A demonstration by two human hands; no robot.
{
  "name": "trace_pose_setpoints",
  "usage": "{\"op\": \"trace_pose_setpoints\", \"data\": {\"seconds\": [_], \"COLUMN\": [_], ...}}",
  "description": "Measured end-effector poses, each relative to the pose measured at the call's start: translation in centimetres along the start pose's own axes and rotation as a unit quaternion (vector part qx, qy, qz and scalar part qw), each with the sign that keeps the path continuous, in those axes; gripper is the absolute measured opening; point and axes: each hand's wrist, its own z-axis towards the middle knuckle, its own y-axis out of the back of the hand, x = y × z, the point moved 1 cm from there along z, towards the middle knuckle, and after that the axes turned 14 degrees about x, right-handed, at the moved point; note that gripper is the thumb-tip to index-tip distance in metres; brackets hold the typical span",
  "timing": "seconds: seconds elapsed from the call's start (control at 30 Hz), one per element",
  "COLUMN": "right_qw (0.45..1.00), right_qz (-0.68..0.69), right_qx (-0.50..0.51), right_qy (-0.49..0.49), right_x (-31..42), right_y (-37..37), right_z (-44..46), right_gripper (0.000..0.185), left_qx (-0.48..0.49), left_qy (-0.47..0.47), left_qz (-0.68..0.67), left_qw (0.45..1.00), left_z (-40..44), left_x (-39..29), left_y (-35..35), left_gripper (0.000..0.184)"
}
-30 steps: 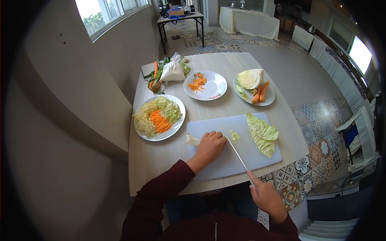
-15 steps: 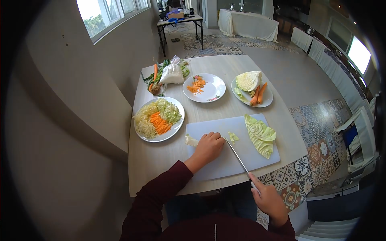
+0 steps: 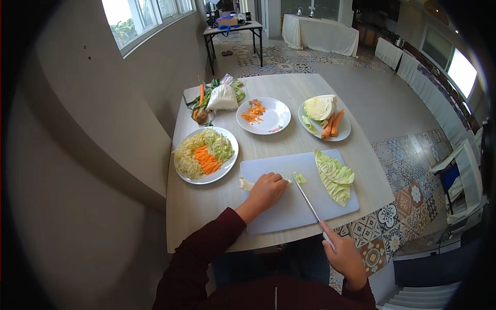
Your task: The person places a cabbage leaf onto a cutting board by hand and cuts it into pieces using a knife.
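A white cutting board (image 3: 279, 219) lies at the table's near edge. My left hand (image 3: 267, 191) is closed over a rolled piece of pale cabbage (image 3: 246, 184) on the board; its end sticks out on the left. My right hand (image 3: 343, 254) grips the handle of a knife (image 3: 308, 202), whose tip rests by a few cut cabbage pieces (image 3: 300, 178) just right of my left fingers. On the board's right side lie loose cabbage leaves (image 3: 336, 176). Left of the board stands a plate (image 3: 233, 161) with shredded cabbage (image 3: 188, 152) and carrot strips (image 3: 207, 160).
A floral plate (image 3: 278, 113) with carrot shreds (image 3: 253, 111) stands behind the board. Back right, another plate (image 3: 342, 135) bears a cut cabbage (image 3: 320, 107) and carrots (image 3: 333, 124). A bag of white contents (image 3: 222, 97) and vegetables (image 3: 201, 106) sit back left.
The knife tip has shifted slightly right, away from my left fingers, to the cut pieces. My left hand stays on the cabbage roll, and the view has tilted a little.
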Motion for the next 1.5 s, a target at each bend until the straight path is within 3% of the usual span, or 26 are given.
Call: {"op": "trace_pose_setpoints", "data": {"seconds": [0.07, 0.57, 0.9, 0.93, 1.3, 1.5], "right_qw": [0.998, 0.997, 0.999, 0.999, 1.000, 1.000], "right_qz": [-0.003, -0.040, -0.036, -0.026, -0.010, -0.007], "right_qx": [-0.032, -0.003, 0.005, 0.031, 0.027, 0.010], "right_qy": [0.050, 0.064, 0.034, -0.005, 0.010, 0.021], "right_x": [-0.8, -1.0, -0.5, 0.0, 0.3, 0.3], "right_y": [-0.7, -0.5, -0.3, 0.2, 0.1, -1.0], "right_z": [0.3, 0.6, 0.2, 0.1, 0.2, 1.8], "right_gripper": [0.054, 0.054, 0.053, 0.054, 0.053, 0.052], "left_qx": [0.011, 0.000, 0.000, -0.001, 0.061, 0.045], "left_qy": [0.003, 0.022, 0.060, 0.056, 0.042, 0.042], "left_qz": [0.014, 0.015, 0.056, 0.056, 0.035, 0.007], "left_qw": [1.000, 1.000, 0.997, 0.997, 0.997, 0.998], "left_z": [0.0, -0.2, -0.8, -0.8, 0.1, -0.2], "left_x": [-0.2, -0.5, -0.8, -0.9, -0.2, -0.1], "left_y": [0.1, 0.2, -0.7, -0.5, 0.4, 0.2], "left_gripper": [0.006, 0.007, 0.013, 0.013, 0.011, 0.011]}}
